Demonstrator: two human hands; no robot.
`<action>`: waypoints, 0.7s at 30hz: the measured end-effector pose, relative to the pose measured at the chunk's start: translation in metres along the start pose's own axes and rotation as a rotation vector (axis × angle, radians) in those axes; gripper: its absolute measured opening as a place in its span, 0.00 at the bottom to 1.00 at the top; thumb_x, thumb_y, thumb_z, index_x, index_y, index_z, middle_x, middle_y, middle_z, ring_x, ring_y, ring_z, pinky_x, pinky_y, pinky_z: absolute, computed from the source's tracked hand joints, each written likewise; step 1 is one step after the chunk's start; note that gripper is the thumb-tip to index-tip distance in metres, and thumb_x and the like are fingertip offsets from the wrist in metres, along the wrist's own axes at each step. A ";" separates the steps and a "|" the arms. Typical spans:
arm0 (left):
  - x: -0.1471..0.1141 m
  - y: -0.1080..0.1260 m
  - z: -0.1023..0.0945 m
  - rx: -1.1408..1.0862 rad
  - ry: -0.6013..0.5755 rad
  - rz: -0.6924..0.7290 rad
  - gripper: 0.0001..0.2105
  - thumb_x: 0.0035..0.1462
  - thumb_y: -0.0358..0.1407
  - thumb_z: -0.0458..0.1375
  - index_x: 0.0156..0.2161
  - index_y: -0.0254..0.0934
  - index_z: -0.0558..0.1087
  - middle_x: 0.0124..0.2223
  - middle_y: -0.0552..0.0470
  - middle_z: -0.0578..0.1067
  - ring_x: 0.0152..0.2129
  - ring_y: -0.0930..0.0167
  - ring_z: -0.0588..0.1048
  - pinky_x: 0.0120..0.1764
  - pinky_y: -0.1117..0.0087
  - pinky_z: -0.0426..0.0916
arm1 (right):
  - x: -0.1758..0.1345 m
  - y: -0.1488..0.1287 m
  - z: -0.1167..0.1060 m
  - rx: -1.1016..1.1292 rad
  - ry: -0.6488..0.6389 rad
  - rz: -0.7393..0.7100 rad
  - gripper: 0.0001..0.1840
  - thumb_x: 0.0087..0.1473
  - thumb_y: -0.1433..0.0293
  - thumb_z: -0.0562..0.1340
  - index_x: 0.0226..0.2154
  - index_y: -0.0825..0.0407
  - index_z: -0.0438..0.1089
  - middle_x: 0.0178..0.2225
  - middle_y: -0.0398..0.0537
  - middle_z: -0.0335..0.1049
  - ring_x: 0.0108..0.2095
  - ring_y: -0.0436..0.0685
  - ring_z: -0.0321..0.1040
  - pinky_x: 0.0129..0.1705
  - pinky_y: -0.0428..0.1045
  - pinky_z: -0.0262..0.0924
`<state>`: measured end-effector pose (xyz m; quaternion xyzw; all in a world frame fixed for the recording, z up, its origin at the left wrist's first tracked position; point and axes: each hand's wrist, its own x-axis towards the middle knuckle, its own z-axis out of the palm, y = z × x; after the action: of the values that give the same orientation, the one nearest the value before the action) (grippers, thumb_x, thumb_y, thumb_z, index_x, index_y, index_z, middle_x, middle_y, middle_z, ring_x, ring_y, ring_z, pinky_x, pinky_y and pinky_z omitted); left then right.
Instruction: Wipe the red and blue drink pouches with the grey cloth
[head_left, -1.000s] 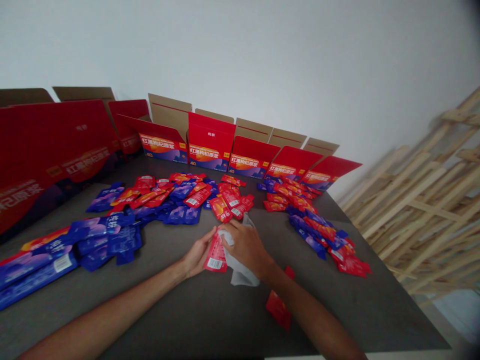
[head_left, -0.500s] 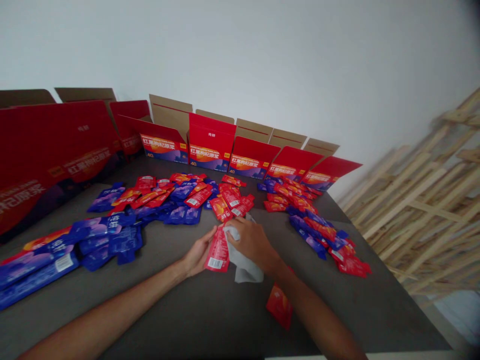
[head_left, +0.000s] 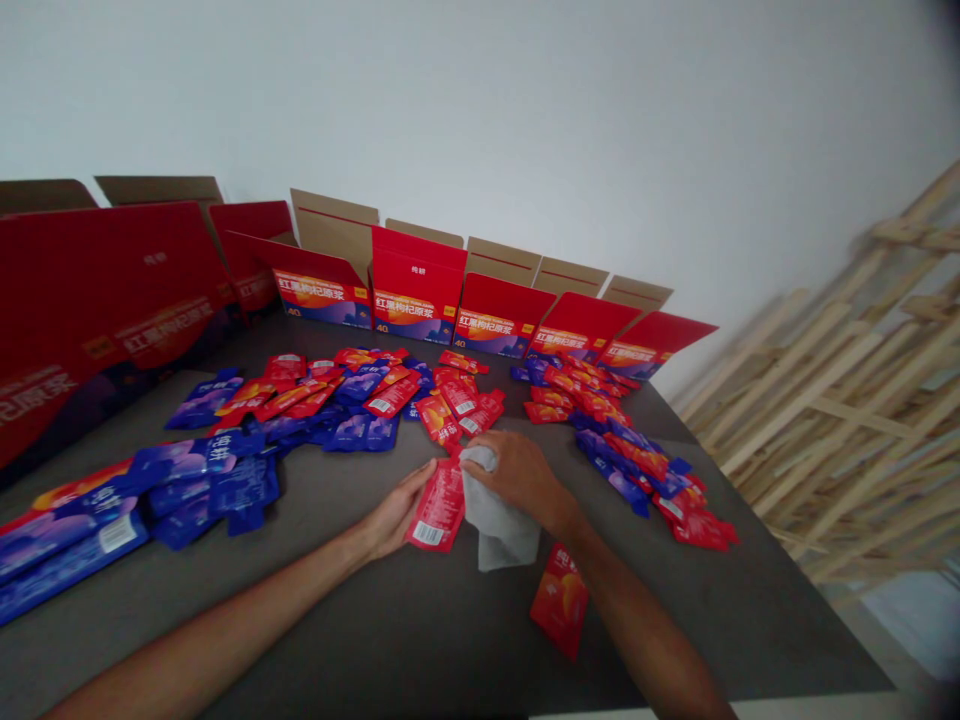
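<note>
My left hand (head_left: 396, 515) grips a red pouch (head_left: 439, 508) by its left side, its barcode end toward me. At the pouch's upper right, my right hand (head_left: 517, 472) is closed on a white cloth (head_left: 499, 525), which hangs down beside the pouch. Whether the right fingers also touch the pouch's top is hard to see. Another red pouch with an orange picture (head_left: 561, 600) lies on the table, close to my right forearm. Just beyond my hands lie loose red pouches (head_left: 459, 398).
Mixed blue and red pouches are heaped at the left (head_left: 214, 480), the middle (head_left: 360, 390) and the right (head_left: 645, 460) of the dark table (head_left: 420, 640). Several open red cartons (head_left: 416, 300) line the back and left. Wooden slats (head_left: 847, 420) stand beyond the right edge.
My right hand with the cloth has shifted a little right, off the pouch's face, uncovering more of it. The pouch has tilted slightly in my left hand.
</note>
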<state>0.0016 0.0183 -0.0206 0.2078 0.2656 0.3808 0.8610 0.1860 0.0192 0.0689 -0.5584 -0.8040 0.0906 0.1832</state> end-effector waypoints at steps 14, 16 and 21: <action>0.006 0.003 -0.004 -0.020 -0.193 0.087 0.16 0.67 0.39 0.47 0.50 0.33 0.72 0.46 0.41 0.76 0.42 0.65 0.74 0.44 0.64 0.65 | 0.015 0.146 -0.132 -0.265 0.603 0.249 0.18 0.55 0.56 0.62 0.38 0.52 0.77 0.38 0.53 0.78 0.38 0.63 0.74 0.41 0.53 0.65; 0.006 0.003 -0.005 -0.022 -0.193 0.077 0.16 0.66 0.39 0.47 0.51 0.33 0.72 0.44 0.42 0.76 0.40 0.66 0.73 0.43 0.65 0.65 | 0.034 0.171 -0.140 -0.391 0.654 0.399 0.19 0.56 0.56 0.61 0.40 0.53 0.76 0.39 0.56 0.77 0.39 0.65 0.73 0.40 0.53 0.63; 0.007 0.003 -0.008 -0.027 -0.199 0.079 0.17 0.66 0.39 0.47 0.52 0.33 0.71 0.41 0.44 0.74 0.38 0.67 0.72 0.40 0.67 0.63 | 0.084 0.216 -0.127 -0.606 0.518 0.598 0.19 0.63 0.62 0.55 0.49 0.57 0.71 0.46 0.64 0.71 0.44 0.66 0.69 0.43 0.55 0.60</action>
<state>-0.0009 0.0268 -0.0273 0.2434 0.1651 0.3956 0.8701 0.3968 0.1676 0.1257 -0.7969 -0.5269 -0.2401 0.1724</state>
